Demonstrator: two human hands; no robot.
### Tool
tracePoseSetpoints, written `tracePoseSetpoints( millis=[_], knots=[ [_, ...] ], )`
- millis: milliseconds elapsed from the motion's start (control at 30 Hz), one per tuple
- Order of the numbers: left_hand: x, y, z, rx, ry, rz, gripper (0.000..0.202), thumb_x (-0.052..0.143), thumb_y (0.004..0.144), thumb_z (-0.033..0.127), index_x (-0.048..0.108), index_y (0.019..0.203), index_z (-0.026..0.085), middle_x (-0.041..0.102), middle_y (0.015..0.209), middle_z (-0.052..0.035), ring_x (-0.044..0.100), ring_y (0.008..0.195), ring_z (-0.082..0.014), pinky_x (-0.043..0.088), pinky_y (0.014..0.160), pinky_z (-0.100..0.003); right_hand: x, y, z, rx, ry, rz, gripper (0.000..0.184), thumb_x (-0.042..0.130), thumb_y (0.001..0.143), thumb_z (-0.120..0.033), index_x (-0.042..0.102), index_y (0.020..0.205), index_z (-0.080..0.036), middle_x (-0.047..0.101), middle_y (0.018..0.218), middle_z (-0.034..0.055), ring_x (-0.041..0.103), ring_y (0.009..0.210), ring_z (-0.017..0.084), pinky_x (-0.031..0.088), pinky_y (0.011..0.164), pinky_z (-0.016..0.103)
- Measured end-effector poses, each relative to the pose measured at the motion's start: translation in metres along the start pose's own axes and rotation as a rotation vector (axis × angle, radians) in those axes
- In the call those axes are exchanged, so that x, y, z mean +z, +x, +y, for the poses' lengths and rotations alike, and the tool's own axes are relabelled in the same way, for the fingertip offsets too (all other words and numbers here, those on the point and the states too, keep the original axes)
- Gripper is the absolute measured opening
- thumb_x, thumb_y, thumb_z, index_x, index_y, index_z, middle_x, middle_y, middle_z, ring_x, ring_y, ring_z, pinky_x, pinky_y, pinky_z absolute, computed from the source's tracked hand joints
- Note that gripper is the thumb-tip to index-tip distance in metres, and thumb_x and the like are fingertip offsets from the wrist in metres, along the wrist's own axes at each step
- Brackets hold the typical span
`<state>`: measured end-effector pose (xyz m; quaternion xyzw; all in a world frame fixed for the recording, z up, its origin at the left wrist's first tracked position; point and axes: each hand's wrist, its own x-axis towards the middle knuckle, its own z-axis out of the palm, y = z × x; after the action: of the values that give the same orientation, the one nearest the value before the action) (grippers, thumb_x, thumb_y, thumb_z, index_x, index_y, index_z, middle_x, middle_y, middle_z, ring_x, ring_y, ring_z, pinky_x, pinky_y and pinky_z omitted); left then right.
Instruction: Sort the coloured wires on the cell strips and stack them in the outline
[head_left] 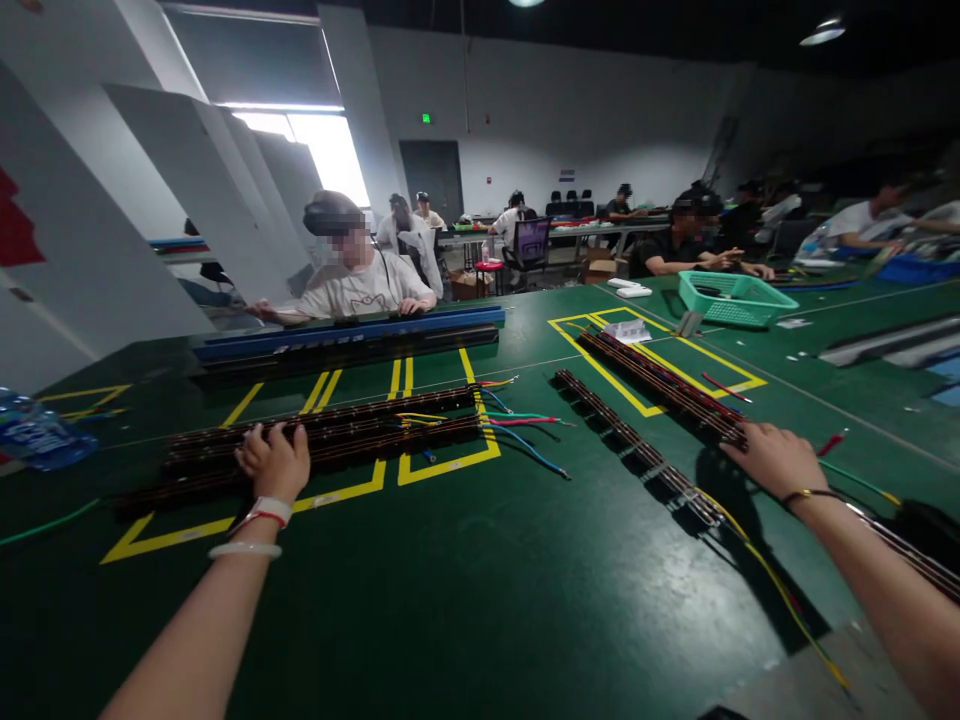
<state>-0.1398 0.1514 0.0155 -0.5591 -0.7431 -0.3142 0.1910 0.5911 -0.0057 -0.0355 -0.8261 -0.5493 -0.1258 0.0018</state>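
My left hand (277, 462) lies over a group of long dark bars (360, 430) with copper-coloured strips. Its fingers are apart and slightly bent on top of the bars. Coloured wires (525, 420) with metal end lugs stick out at the bars' right end. On the right, my right hand (780, 460) is closed over the near end of another long dark bar bundle (652, 385); its fingertips are partly hidden. Between the hands, a separate slim bar (637, 445) lies at a slant, with a yellow-green wire (780, 580) trailing from its near end.
Yellow tape outlines (442, 470) mark the green table (480, 600). Blue and black rails (352, 335) lie along the far edge, where a person (360, 270) sits. A green basket (739, 300) stands at the back right, a plastic bottle (45, 430) lies at left. Other people work beyond.
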Motion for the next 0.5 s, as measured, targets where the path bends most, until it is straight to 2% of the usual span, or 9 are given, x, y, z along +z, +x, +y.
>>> tracePoseSetpoints(
  millis=[100, 267, 367, 500],
  knots=[
    [-0.019, -0.030, 0.015, 0.122, -0.077, -0.044, 0.054, 0.031, 0.090, 0.044, 0.042, 0.130, 0.010, 0.022, 0.145, -0.0186, 0.017, 0.138, -0.0308, 0.010, 0.113, -0.050, 0.006, 0.010, -0.014, 0.068, -0.040, 0.018, 0.045, 0.047, 0.085, -0.048, 0.061, 0.099, -0.007, 0.060, 0.099, 0.0226, 0.056, 0.094, 0.034, 0.039, 0.078, 0.042],
    [-0.072, -0.087, 0.030, 0.298, -0.167, -0.191, 0.052, 0.032, 0.089, 0.047, 0.041, 0.130, 0.015, 0.022, 0.146, -0.0147, 0.019, 0.138, -0.0289, 0.015, 0.113, -0.051, 0.021, 0.021, -0.016, 0.211, 0.028, 0.059, 0.060, 0.050, 0.080, -0.057, 0.063, 0.097, -0.002, 0.059, 0.092, 0.0265, 0.058, 0.091, 0.036, 0.037, 0.073, 0.041],
    [-0.102, -0.113, 0.031, 0.283, -0.215, -0.256, 0.051, 0.036, 0.088, 0.049, 0.041, 0.130, 0.020, 0.022, 0.146, -0.0116, 0.021, 0.138, -0.0292, 0.024, 0.111, -0.052, 0.027, 0.019, -0.014, 0.267, 0.035, 0.117, 0.060, 0.052, 0.077, -0.060, 0.063, 0.097, -0.005, 0.059, 0.090, 0.0262, 0.057, 0.091, 0.037, 0.036, 0.069, 0.042],
    [-0.125, -0.138, 0.024, 0.215, -0.269, -0.307, 0.050, 0.039, 0.086, 0.050, 0.042, 0.130, 0.025, 0.023, 0.146, -0.0084, 0.027, 0.136, -0.0290, 0.032, 0.108, -0.052, 0.026, 0.009, -0.018, 0.228, -0.014, 0.178, 0.056, 0.048, 0.080, -0.060, 0.062, 0.098, -0.009, 0.057, 0.093, 0.0243, 0.056, 0.093, 0.038, 0.036, 0.068, 0.043]
  ],
)
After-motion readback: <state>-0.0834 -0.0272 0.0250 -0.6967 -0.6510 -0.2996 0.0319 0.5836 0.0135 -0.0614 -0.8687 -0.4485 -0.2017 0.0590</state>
